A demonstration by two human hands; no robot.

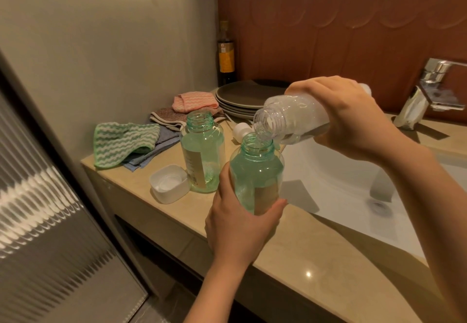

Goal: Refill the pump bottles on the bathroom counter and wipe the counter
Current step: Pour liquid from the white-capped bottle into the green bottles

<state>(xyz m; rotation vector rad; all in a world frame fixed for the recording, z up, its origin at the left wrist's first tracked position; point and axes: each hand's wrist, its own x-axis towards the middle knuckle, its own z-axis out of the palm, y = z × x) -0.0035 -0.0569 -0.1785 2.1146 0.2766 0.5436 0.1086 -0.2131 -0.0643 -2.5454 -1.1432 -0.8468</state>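
Head view | your left hand point(240, 224) steadies green bottle point(256, 171) | your right hand point(351, 117) tips clear bottle point(290, 117), mouth-to-mouth, to avoid spills.

Cloths point(126, 143) lie at the left edge of the counter point(303, 246), plates point(242, 97) at its rear edge. A bottle point(202, 155) stands between lid point(168, 183) and basin point(341, 183).

Left hand point(240, 224) low, right hand point(353, 117) raised, both hands' fingers point(276, 206) curled, gripping

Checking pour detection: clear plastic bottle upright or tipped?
Tipped: right hand holds clear plastic bottle mouth-down over the open green transparent bottle.
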